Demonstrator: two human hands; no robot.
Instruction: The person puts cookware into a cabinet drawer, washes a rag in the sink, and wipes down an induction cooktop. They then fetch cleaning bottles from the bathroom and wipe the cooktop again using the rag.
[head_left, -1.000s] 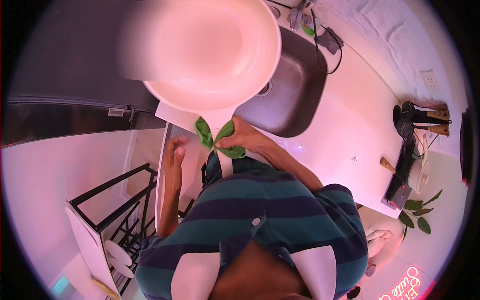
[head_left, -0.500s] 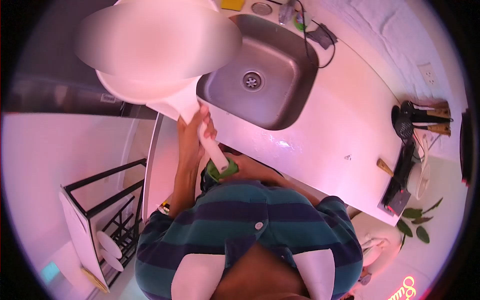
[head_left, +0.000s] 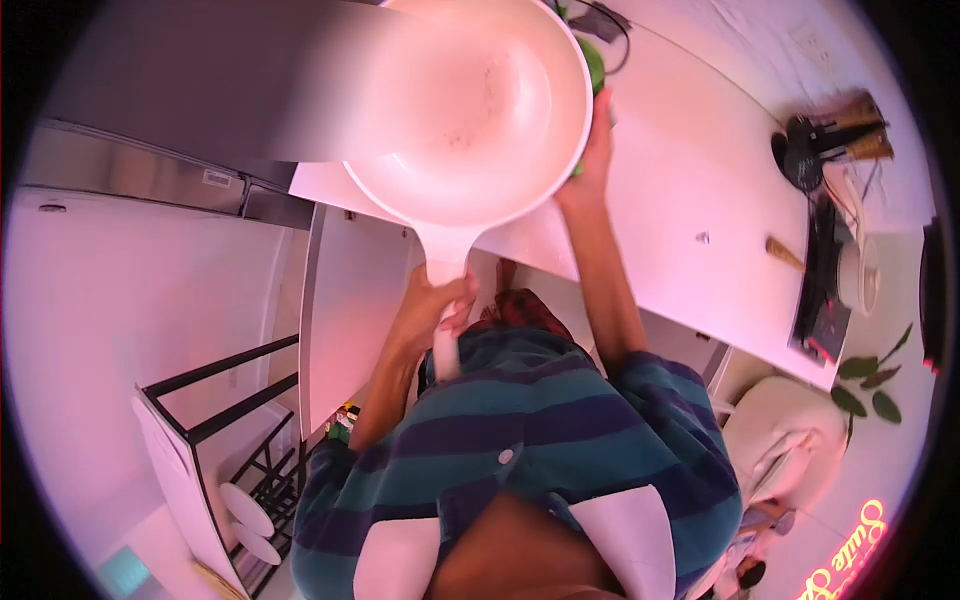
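Observation:
A large white frying pan (head_left: 490, 150) fills the top middle, its light inside facing me, with small brownish marks near its centre. My left hand (head_left: 440, 305) is closed around the pan's white handle (head_left: 447, 348), which points down at my striped shirt. At the pan's right edge, my right hand (head_left: 592, 160) is closed on a green cloth (head_left: 592, 68); its fingers are partly hidden behind the rim. The pan covers the sink area.
The white counter (head_left: 680, 180) runs to the right. Black utensils (head_left: 800, 155), a wooden-handled item (head_left: 785, 252) and a white pot (head_left: 858, 275) are at its far right. A black-framed rack (head_left: 220, 415) stands lower left, and a plant (head_left: 865, 385) lower right.
The pan has moved right and now hides the sink. My right hand has gone from the handle's end up to the pan's right edge with the green cloth. My left hand still grips the handle.

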